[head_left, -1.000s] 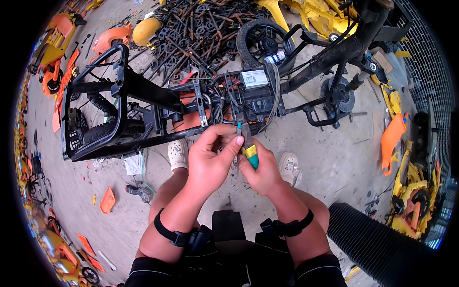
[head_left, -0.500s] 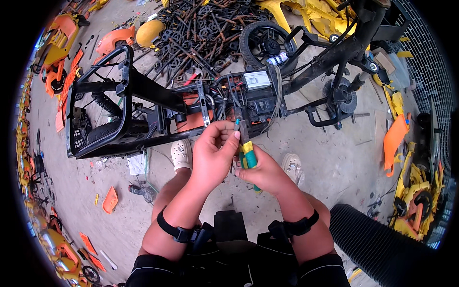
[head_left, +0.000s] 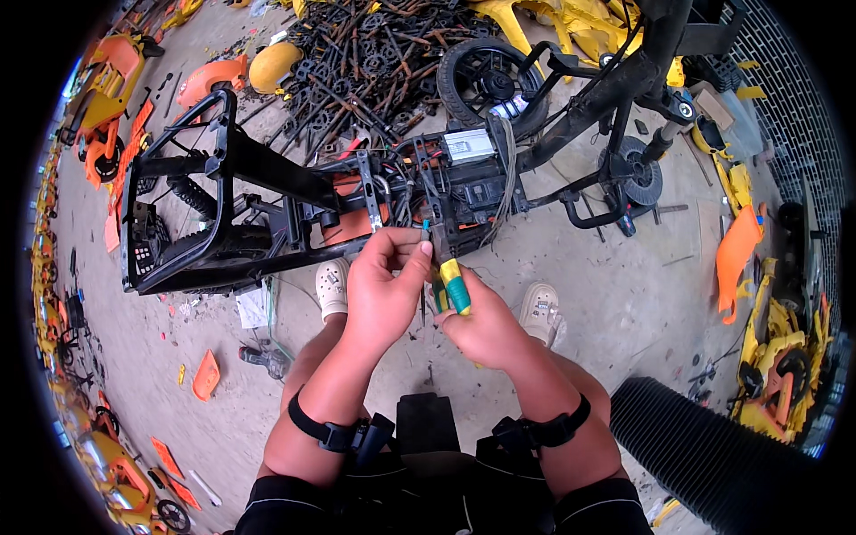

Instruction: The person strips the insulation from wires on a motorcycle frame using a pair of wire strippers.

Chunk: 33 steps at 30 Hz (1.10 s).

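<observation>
Just below the middle of the black scooter frame [head_left: 276, 181], my left hand [head_left: 390, 281] is closed, pinching a small piece with a blue tip [head_left: 426, 227] between thumb and fingers; what it is exactly is too small to tell. Beside it my right hand [head_left: 482, 325] grips pliers with yellow and green handles [head_left: 456, 287], their metal jaws close to the small piece. The frame carries a silver box [head_left: 466, 145], bundles of cables [head_left: 501, 196] and orange panels.
Behind the frame lie a loose wheel [head_left: 493, 85] and a pile of rusty metal parts [head_left: 357, 62]. Yellow and orange body panels [head_left: 736, 259] line both sides. A power tool [head_left: 260, 361] lies at lower left, a black ribbed object [head_left: 691, 441] at lower right.
Both hands have shifted a little left, and the small piece with them. The right hand's grip on the pliers has moved, showing the handles differently, and they are tilted more to the upper left.
</observation>
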Each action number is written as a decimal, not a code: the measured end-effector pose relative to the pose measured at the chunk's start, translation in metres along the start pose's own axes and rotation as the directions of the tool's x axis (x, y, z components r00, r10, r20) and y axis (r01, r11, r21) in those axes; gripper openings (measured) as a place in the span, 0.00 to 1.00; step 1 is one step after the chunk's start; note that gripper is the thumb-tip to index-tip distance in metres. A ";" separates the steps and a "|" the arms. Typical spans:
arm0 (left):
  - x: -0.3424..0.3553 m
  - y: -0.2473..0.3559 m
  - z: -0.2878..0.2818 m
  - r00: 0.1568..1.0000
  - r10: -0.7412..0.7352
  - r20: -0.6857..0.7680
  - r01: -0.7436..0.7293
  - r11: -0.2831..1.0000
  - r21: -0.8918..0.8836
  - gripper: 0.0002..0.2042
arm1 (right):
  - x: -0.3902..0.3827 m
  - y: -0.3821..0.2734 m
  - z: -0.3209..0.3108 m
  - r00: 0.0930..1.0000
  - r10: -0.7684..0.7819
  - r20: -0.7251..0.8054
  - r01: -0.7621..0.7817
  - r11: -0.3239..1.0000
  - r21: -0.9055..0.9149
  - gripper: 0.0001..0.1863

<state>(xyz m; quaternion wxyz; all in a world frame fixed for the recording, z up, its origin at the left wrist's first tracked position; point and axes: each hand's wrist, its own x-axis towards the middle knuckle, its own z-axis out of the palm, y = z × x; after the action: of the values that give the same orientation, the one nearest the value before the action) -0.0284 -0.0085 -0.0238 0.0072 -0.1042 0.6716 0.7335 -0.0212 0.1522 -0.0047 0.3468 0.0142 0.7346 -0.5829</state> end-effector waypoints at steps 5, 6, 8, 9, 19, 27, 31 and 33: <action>-0.003 -0.004 0.002 1.000 0.007 0.013 -0.007 1.000 -0.009 0.07 | -0.002 0.007 0.000 0.998 0.006 0.055 -0.013 0.992 0.127 0.36; -0.004 -0.004 0.002 1.000 0.015 0.019 -0.015 1.000 -0.005 0.07 | -0.001 0.011 0.001 0.999 -0.030 0.045 0.024 0.991 0.132 0.37; -0.006 -0.004 0.003 0.999 0.023 0.026 -0.023 1.000 -0.008 0.07 | -0.001 0.016 0.002 0.998 -0.052 0.039 0.046 0.989 0.140 0.37; -0.006 -0.004 0.004 0.999 0.023 0.029 -0.022 1.000 -0.014 0.07 | -0.001 0.017 0.002 0.997 -0.063 0.035 0.057 0.988 0.143 0.37; -0.010 -0.004 0.000 0.998 0.045 0.038 -0.045 0.999 -0.012 0.08 | -0.009 0.010 0.002 0.996 -0.087 0.008 0.087 0.996 0.030 0.37; -0.009 0.000 -0.002 0.999 0.013 0.045 -0.010 0.998 -0.065 0.10 | -0.007 0.015 0.004 0.998 -0.068 0.011 0.067 0.991 0.112 0.37; -0.009 0.000 -0.002 0.999 0.051 0.009 -0.051 0.998 0.041 0.09 | -0.006 0.015 0.008 0.995 -0.104 -0.003 0.104 0.993 0.057 0.36; -0.009 0.001 -0.002 0.999 0.044 -0.006 -0.044 0.996 0.072 0.09 | -0.004 0.018 0.011 0.991 -0.136 -0.010 0.136 0.988 0.076 0.35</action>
<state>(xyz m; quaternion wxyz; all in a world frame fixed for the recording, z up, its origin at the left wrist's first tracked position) -0.0195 -0.0090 -0.0211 -0.0079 -0.0919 0.6995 0.7086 -0.0050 0.1505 -0.0184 0.3036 -0.0212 0.7120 -0.6328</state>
